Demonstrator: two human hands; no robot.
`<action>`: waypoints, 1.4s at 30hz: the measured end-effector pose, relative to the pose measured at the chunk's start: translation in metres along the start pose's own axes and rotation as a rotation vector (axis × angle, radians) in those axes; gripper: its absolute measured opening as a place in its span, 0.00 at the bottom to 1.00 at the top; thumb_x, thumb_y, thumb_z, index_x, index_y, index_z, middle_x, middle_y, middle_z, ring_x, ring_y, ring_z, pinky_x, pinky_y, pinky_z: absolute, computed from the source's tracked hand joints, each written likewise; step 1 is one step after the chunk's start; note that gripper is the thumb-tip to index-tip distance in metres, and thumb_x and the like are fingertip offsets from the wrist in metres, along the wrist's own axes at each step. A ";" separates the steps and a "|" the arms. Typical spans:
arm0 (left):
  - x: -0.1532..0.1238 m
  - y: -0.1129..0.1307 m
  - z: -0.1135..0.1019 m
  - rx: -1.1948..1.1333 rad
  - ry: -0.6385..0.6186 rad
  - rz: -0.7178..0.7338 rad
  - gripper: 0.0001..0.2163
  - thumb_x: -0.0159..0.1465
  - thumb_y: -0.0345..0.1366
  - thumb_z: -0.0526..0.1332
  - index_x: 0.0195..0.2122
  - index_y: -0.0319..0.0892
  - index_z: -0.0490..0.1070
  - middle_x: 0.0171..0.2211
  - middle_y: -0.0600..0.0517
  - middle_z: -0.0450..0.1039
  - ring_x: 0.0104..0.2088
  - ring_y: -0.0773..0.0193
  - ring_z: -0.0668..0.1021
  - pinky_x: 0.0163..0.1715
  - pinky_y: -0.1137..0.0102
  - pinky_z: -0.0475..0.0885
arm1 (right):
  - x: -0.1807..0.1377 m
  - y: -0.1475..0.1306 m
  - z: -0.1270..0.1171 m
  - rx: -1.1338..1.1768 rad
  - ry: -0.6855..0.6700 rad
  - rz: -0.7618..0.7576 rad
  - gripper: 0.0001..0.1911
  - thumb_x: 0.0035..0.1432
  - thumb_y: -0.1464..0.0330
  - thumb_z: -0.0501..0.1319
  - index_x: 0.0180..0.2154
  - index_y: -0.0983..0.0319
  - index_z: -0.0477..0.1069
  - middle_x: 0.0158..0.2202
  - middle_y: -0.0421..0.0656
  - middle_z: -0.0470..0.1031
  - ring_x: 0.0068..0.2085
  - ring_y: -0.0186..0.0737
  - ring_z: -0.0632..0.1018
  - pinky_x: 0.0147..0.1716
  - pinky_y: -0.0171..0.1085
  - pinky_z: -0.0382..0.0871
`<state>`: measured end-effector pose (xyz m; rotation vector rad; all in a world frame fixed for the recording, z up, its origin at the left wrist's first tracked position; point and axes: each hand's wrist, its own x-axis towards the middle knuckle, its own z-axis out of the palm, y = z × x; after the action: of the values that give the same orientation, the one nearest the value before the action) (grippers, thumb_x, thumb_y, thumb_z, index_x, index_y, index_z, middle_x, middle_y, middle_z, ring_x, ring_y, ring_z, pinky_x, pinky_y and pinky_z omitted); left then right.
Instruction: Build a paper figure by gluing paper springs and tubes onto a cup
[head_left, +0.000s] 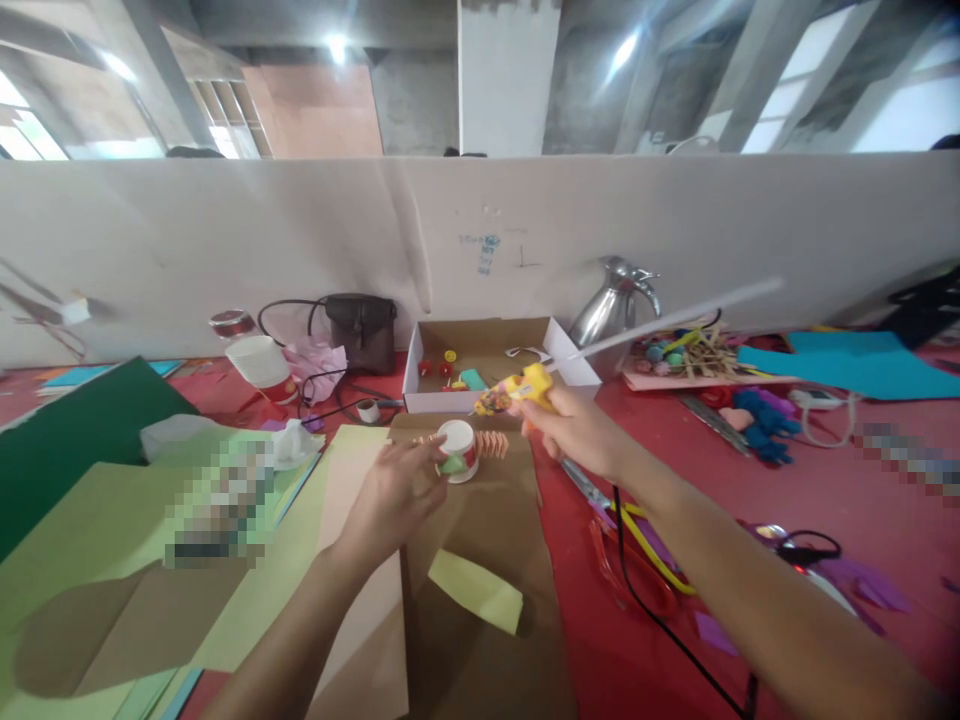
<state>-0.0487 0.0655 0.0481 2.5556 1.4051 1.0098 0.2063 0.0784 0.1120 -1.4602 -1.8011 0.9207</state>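
Observation:
A small white paper cup (459,470) stands on brown cardboard (487,530), with a green paper piece (452,465) on its front. Accordion-folded orange paper strips (493,445) stick out at its sides; my fingers partly hide the left one. My left hand (397,490) is closed at the cup's left side, fingertips touching it. Above and right of the cup, my right hand (574,425) grips a yellow hot glue gun (525,388), nozzle pointing left and down. A long whitish glue stick (675,315) extends from its back. A yellow-green paper strip (476,592) lies in front of the cup.
Behind stands an open white box (487,400) holding small coloured pieces. Scissors (589,487) and the black cord (637,600) lie right. Green sheets (97,510) cover the left. A metal jug (604,310), dark bag (362,330) and larger cup (255,362) stand near the partition.

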 end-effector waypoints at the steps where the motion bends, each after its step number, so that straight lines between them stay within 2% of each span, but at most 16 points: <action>1: 0.005 -0.002 -0.001 -0.004 0.058 -0.048 0.12 0.58 0.32 0.64 0.44 0.46 0.75 0.43 0.50 0.81 0.42 0.54 0.80 0.43 0.61 0.72 | -0.006 0.007 -0.002 0.093 0.023 0.023 0.16 0.65 0.57 0.52 0.44 0.60 0.70 0.31 0.41 0.76 0.20 0.31 0.69 0.23 0.35 0.64; 3: 0.014 -0.007 -0.001 0.020 0.132 -0.093 0.09 0.59 0.35 0.64 0.41 0.47 0.77 0.40 0.51 0.82 0.39 0.55 0.81 0.40 0.62 0.73 | -0.018 0.021 -0.006 0.220 0.079 0.074 0.16 0.64 0.55 0.53 0.40 0.61 0.69 0.25 0.39 0.73 0.19 0.31 0.67 0.21 0.33 0.62; 6: 0.026 -0.015 0.004 0.104 0.130 -0.026 0.08 0.61 0.36 0.62 0.41 0.47 0.77 0.39 0.50 0.82 0.38 0.56 0.81 0.40 0.64 0.73 | -0.033 0.041 -0.010 0.317 0.143 0.136 0.19 0.60 0.51 0.56 0.36 0.61 0.68 0.17 0.35 0.66 0.20 0.33 0.68 0.21 0.33 0.60; 12: 0.029 -0.024 0.017 0.211 0.105 0.131 0.09 0.64 0.36 0.59 0.43 0.46 0.77 0.41 0.48 0.82 0.38 0.55 0.82 0.40 0.62 0.71 | -0.043 0.067 -0.017 0.476 0.300 0.200 0.22 0.53 0.48 0.62 0.35 0.60 0.67 0.19 0.34 0.66 0.20 0.31 0.66 0.20 0.32 0.59; 16: 0.030 -0.024 0.017 0.219 0.051 0.188 0.09 0.65 0.33 0.59 0.42 0.45 0.78 0.42 0.47 0.82 0.41 0.54 0.82 0.44 0.61 0.71 | -0.042 0.077 -0.024 0.614 0.421 0.217 0.22 0.48 0.50 0.67 0.33 0.60 0.67 0.26 0.37 0.70 0.20 0.29 0.67 0.18 0.31 0.58; 21: 0.032 -0.023 0.014 0.253 -0.011 0.253 0.12 0.64 0.29 0.56 0.44 0.45 0.78 0.43 0.47 0.81 0.43 0.54 0.82 0.45 0.61 0.72 | -0.041 0.087 -0.028 0.696 0.433 0.274 0.20 0.47 0.53 0.68 0.30 0.61 0.67 0.23 0.36 0.68 0.20 0.29 0.67 0.17 0.31 0.60; 26: 0.031 -0.018 0.015 0.322 -0.061 0.289 0.15 0.62 0.25 0.55 0.45 0.43 0.77 0.47 0.46 0.80 0.42 0.54 0.82 0.39 0.61 0.71 | -0.040 0.100 -0.028 0.756 0.441 0.310 0.18 0.49 0.56 0.68 0.31 0.62 0.68 0.22 0.36 0.69 0.19 0.29 0.68 0.16 0.30 0.61; 30: 0.030 -0.008 0.012 0.396 -0.134 0.227 0.19 0.58 0.21 0.53 0.46 0.43 0.77 0.49 0.47 0.78 0.39 0.52 0.81 0.39 0.58 0.69 | -0.038 0.108 -0.029 0.837 0.436 0.346 0.14 0.52 0.60 0.67 0.30 0.62 0.68 0.19 0.35 0.68 0.18 0.28 0.68 0.15 0.27 0.61; 32: 0.031 -0.005 0.008 0.377 -0.158 0.178 0.21 0.58 0.21 0.52 0.47 0.44 0.76 0.51 0.48 0.77 0.42 0.53 0.81 0.42 0.57 0.69 | -0.036 0.112 -0.030 0.863 0.433 0.379 0.11 0.55 0.62 0.65 0.31 0.62 0.68 0.19 0.35 0.69 0.17 0.27 0.68 0.13 0.26 0.61; 36: 0.032 -0.006 0.001 0.119 -0.143 0.072 0.20 0.63 0.26 0.52 0.53 0.48 0.73 0.56 0.49 0.73 0.54 0.56 0.76 0.51 0.59 0.68 | -0.032 0.124 -0.031 0.840 0.449 0.487 0.06 0.59 0.66 0.62 0.34 0.62 0.69 0.22 0.39 0.74 0.18 0.30 0.73 0.15 0.27 0.67; 39: 0.031 -0.010 0.001 -0.076 -0.045 -0.100 0.23 0.62 0.33 0.59 0.59 0.45 0.67 0.58 0.47 0.70 0.57 0.56 0.73 0.56 0.60 0.67 | -0.029 0.139 -0.031 0.637 0.433 0.569 0.06 0.62 0.65 0.59 0.35 0.62 0.69 0.26 0.44 0.78 0.24 0.35 0.78 0.22 0.31 0.74; 42: 0.027 -0.013 0.006 -0.150 -0.035 -0.280 0.31 0.55 0.38 0.66 0.61 0.43 0.63 0.59 0.43 0.68 0.59 0.50 0.71 0.56 0.56 0.67 | -0.026 0.154 -0.031 0.356 0.388 0.601 0.10 0.65 0.65 0.54 0.35 0.62 0.70 0.29 0.48 0.80 0.29 0.39 0.81 0.30 0.36 0.77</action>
<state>-0.0452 0.0954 0.0522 2.1848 1.5578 0.9763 0.3197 0.0779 0.0000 -1.8147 -0.8728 1.0771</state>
